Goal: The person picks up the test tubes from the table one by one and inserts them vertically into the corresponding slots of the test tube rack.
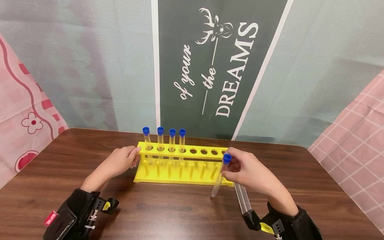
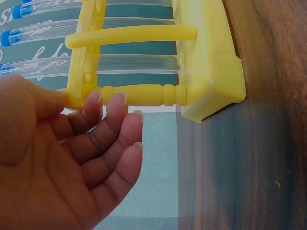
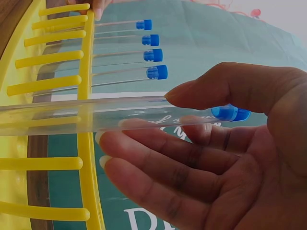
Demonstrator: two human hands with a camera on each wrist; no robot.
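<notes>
The right hand (image 1: 244, 168) grasps a capped tube (image 1: 219, 181) between thumb and fingers; its fingertips behind the tube show only in the right wrist view. The left hand (image 1: 121, 160) pinches the yellow rack (image 1: 187, 178) at the top bar's end. Nearer that hand, four blue-capped tubes (image 1: 172, 142) stand in holes; the right hand partly covers the last hole. Behind both hangs a lettered cloth (image 1: 171, 66).

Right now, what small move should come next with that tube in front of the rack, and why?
Probably lift the tube over the open hole beside the four capped tubes. The right grip holds it in front of the rack, out of every hole, while the left grip pinches the rack's end, which should help steady it.
</notes>
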